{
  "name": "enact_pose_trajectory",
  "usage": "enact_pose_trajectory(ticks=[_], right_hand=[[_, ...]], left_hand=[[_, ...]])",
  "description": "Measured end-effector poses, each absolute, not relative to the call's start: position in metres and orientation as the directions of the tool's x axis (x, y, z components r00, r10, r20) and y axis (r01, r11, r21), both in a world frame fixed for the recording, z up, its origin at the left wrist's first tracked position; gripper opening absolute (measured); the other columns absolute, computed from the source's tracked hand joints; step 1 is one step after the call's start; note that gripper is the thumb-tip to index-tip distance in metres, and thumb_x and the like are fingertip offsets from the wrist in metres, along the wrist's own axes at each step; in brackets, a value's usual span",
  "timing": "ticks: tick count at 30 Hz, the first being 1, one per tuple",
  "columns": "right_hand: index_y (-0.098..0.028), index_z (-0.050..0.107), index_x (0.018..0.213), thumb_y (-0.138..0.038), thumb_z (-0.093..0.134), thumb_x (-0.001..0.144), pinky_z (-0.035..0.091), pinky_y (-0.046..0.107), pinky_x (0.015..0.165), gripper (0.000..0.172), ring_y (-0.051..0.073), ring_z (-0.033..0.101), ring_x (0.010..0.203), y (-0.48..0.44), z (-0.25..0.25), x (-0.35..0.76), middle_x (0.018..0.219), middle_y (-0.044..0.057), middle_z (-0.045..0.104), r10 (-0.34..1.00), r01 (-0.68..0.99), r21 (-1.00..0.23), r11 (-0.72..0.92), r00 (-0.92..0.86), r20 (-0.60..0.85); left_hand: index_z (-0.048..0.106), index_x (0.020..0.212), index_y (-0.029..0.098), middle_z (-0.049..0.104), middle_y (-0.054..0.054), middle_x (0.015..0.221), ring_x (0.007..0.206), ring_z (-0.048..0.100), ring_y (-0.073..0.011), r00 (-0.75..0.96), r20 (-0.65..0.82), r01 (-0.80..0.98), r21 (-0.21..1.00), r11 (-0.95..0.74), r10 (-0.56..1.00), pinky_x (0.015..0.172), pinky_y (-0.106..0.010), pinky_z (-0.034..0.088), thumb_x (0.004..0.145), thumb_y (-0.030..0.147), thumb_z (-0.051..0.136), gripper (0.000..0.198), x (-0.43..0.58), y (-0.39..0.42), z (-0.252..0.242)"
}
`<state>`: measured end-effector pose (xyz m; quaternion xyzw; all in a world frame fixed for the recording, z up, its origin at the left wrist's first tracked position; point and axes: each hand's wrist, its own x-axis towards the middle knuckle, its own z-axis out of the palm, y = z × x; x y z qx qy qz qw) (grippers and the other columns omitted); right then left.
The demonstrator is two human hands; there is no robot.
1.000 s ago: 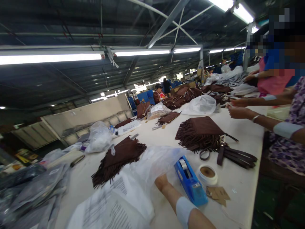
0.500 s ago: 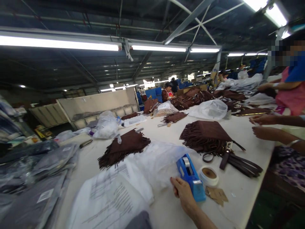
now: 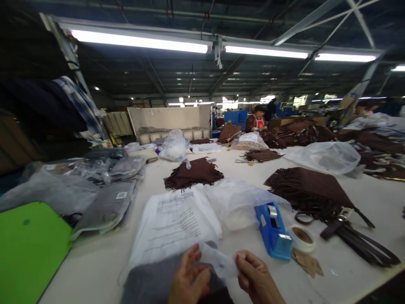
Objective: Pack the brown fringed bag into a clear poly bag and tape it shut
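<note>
My left hand (image 3: 191, 276) is at the bottom centre, fingers curled, with the index fingertip at the edge of a translucent piece of plastic film (image 3: 218, 261). On the film's other end my right hand (image 3: 253, 272) pinches with thumb and forefinger. Below both hands lies a grey wrapped item (image 3: 148, 280), partly hidden. Just beyond it rests a white plastic bag with printed text (image 3: 177, 219). Right of my right hand stands a blue tape dispenser (image 3: 274, 232), with a white tape roll (image 3: 302, 238) beside it and brown card tags (image 3: 306, 261).
Brown fringed bags (image 3: 310, 190) (image 3: 193, 173) lie across the white table (image 3: 104, 270). Grey packed items (image 3: 107, 207) are piled left, by a bright green panel (image 3: 33, 245). Crumpled clear plastic (image 3: 237, 202) spreads mid-table. A person (image 3: 257, 120) is at the back.
The view has turned left. My right hand has left the tape dispenser's side and now pinches plastic film. My left hand has come into view. The co-worker at the right is out of view.
</note>
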<state>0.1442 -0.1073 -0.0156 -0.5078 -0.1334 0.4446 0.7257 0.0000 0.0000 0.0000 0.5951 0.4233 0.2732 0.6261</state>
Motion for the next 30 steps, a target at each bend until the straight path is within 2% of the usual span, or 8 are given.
enact_pose_trajectory(ticks=[3, 5, 11, 19, 23, 26, 28, 30], right_hand=[[-0.019, 0.050, 0.066, -0.060, 0.071, 0.060, 0.010, 0.020, 0.041, 0.046, 0.002, 0.022, 0.035, -0.112, -0.018, 0.131, 0.036, -0.010, 0.036, 0.808, -0.515, -0.854, 0.069, 0.531, -0.255], [-0.018, 0.052, 0.065, -0.062, 0.069, 0.060, 0.011, 0.021, 0.039, 0.047, 0.002, 0.022, 0.034, -0.116, -0.021, 0.126, 0.035, -0.009, 0.037, 0.833, -0.513, -0.857, 0.056, 0.498, -0.244], [-0.018, 0.052, 0.063, -0.055, 0.073, 0.060, 0.014, 0.020, 0.040, 0.043, 0.002, 0.027, 0.035, -0.128, -0.025, 0.121, 0.036, -0.008, 0.039, 0.782, -0.574, -0.809, 0.129, 0.560, -0.273], [-0.019, 0.050, 0.058, -0.046, 0.082, 0.051, 0.020, 0.018, 0.041, 0.042, 0.003, 0.034, 0.041, -0.127, -0.018, 0.119, 0.043, -0.007, 0.041, 0.697, -0.641, -0.717, 0.272, 0.646, -0.313], [-0.018, 0.052, 0.058, -0.036, 0.086, 0.045, 0.019, 0.017, 0.039, 0.041, 0.000, 0.028, 0.039, -0.126, -0.012, 0.123, 0.047, -0.009, 0.042, 0.635, -0.613, -0.711, 0.345, 0.710, -0.304], [-0.018, 0.050, 0.058, -0.036, 0.087, 0.041, 0.016, 0.017, 0.037, 0.044, -0.002, 0.024, 0.037, -0.123, -0.008, 0.125, 0.050, -0.009, 0.045, 0.605, -0.589, -0.725, 0.356, 0.737, -0.301], [-0.019, 0.048, 0.058, -0.039, 0.087, 0.041, 0.016, 0.017, 0.037, 0.047, -0.001, 0.023, 0.036, -0.121, -0.005, 0.124, 0.046, -0.011, 0.041, 0.590, -0.585, -0.727, 0.359, 0.746, -0.308], [-0.020, 0.045, 0.058, -0.043, 0.086, 0.041, 0.014, 0.017, 0.036, 0.050, -0.001, 0.020, 0.035, -0.119, -0.001, 0.121, 0.041, -0.013, 0.033, 0.576, -0.600, -0.718, 0.354, 0.744, -0.338]], left_hand=[[0.046, 0.116, 0.019, 0.067, -0.007, 0.089, 0.071, 0.063, -0.0211, 0.577, -0.501, 0.032, 0.803, 0.595, 0.645, 0.047, -0.025, 0.046, 0.050, 0.053, 0.075, 0.080, 0.029, -0.010, 0.006], [0.051, 0.104, 0.017, 0.067, -0.003, 0.074, 0.058, 0.060, -0.0157, 0.596, -0.495, -0.059, 0.759, 0.649, 0.633, 0.044, -0.022, 0.042, 0.040, 0.042, 0.082, 0.075, 0.035, -0.012, 0.006], [0.061, 0.070, 0.014, 0.061, 0.001, 0.054, 0.044, 0.049, -0.0084, 0.492, -0.284, -0.220, 0.874, 0.433, 0.823, 0.039, -0.018, 0.033, 0.040, 0.034, 0.082, 0.042, 0.022, -0.003, 0.001], [0.050, 0.055, 0.017, 0.045, 0.006, 0.032, 0.029, 0.036, -0.0063, 0.429, -0.268, -0.006, 0.954, 0.299, 0.863, 0.033, -0.017, 0.023, 0.047, 0.052, 0.074, 0.043, 0.009, 0.003, 0.007], [0.044, 0.061, 0.020, 0.041, 0.008, 0.030, 0.025, 0.030, -0.0054, 0.535, -0.354, 0.075, 0.924, 0.374, 0.767, 0.030, -0.016, 0.018, 0.052, 0.060, 0.069, 0.048, 0.004, 0.001, 0.005], [0.052, 0.085, 0.018, 0.045, 0.008, 0.035, 0.025, 0.030, -0.0063, 0.630, -0.417, 0.152, 0.894, 0.422, 0.655, 0.028, -0.017, 0.016, 0.053, 0.071, 0.061, 0.062, 0.000, -0.002, 0.003], [0.054, 0.105, 0.014, 0.048, 0.006, 0.040, 0.028, 0.032, -0.0069, 0.713, -0.388, 0.198, 0.910, 0.364, 0.584, 0.031, -0.018, 0.019, 0.060, 0.076, 0.050, 0.076, -0.004, -0.004, 0.005], [0.058, 0.109, 0.013, 0.050, 0.004, 0.045, 0.034, 0.036, -0.0074, 0.797, -0.316, 0.230, 0.947, 0.225, 0.515, 0.037, -0.019, 0.024, 0.062, 0.073, 0.053, 0.076, -0.007, -0.007, 0.010]])
